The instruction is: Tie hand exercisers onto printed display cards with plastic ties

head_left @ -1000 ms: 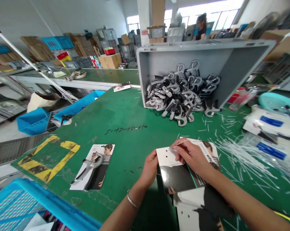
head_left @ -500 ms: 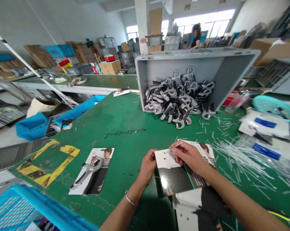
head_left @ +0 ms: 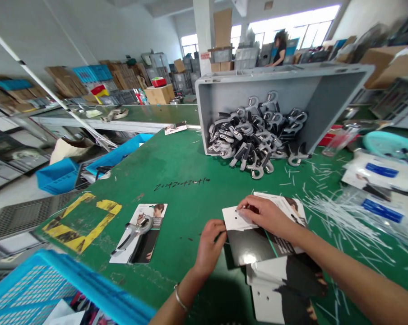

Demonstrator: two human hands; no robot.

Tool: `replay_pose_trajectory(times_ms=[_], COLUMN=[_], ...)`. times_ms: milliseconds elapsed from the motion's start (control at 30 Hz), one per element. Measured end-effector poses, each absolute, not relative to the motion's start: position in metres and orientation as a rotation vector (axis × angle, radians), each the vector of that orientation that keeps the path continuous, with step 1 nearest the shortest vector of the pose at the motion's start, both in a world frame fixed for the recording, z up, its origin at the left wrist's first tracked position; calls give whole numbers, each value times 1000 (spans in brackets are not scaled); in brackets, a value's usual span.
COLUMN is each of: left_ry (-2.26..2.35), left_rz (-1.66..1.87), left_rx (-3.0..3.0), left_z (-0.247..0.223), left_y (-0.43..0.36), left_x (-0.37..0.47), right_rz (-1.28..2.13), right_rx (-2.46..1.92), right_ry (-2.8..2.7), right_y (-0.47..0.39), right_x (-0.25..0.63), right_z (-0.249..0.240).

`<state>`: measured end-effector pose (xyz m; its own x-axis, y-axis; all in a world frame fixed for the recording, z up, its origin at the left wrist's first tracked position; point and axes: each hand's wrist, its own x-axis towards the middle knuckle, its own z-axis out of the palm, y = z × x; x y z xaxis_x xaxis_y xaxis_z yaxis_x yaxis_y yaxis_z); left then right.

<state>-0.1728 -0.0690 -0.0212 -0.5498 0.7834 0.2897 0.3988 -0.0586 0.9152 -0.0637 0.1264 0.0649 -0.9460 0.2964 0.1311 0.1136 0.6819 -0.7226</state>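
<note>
My left hand (head_left: 210, 246) has its fingers curled at the left edge of a printed card (head_left: 246, 243), which lies tilted over other cards. My right hand (head_left: 263, 214) is closed, its fingertips pinched at the punched holes near the card's top; what they hold is too small to make out. More cards (head_left: 268, 300) lie below and beneath. To the left, a grey hooked tool (head_left: 135, 232) rests on another card (head_left: 156, 237). A grey bin (head_left: 329, 104) tipped on its side holds many similar tools (head_left: 254, 135).
White plastic ties (head_left: 339, 221) are scattered at the right, near plastic-wrapped packs (head_left: 369, 180) and a turquoise basin (head_left: 390, 144). A blue basket (head_left: 89, 280) stands at the lower left. Yellow-black tape (head_left: 82, 221) marks the green table (head_left: 177, 162). A person (head_left: 280, 47) is behind the bin.
The view has shifted, moving the scene slightly right. The thin white tie that stuck out from my right fingers no longer shows; those fingertips are now down at the card's holes.
</note>
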Motion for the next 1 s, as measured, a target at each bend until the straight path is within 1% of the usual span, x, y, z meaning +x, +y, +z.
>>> replay_pose_trajectory(times_ms=[100,233,467,600,700,767,867,933,1000], left_ry=[1752,1572,1503,1267,1111,1158,1406,1488,1454], left_rz=[1808,1835,1847,1967,1960,1927,1873,1753,1604], left_rx=[985,795,694,508,453,440,468,576,676], left_z=[-23,-29,-28,-20,-12,-7,-1,4,10], left_y=[-44,-25,-26,-23,-27,-32,-34,-29,-21], left_x=[-169,-166,-168,-168,-170,-175,-189,-198,-203], right_rz=[1051,916,950,886,861,892,995,1079,1154], right_rx=[-329,-343,-166,-215,-214,-192,-192,-206,-220], right_ry=[-2765,-2727,-2718,-2764,-2762,-2733,-2665,-2601,-2501], right_y=[125,120,120,118,118,119,121,120,117], right_x=[-70,-72,-63,-59,-59,-60,-63,-64,-60], right_z=[68,64,61,64,60,57,54,57,66])
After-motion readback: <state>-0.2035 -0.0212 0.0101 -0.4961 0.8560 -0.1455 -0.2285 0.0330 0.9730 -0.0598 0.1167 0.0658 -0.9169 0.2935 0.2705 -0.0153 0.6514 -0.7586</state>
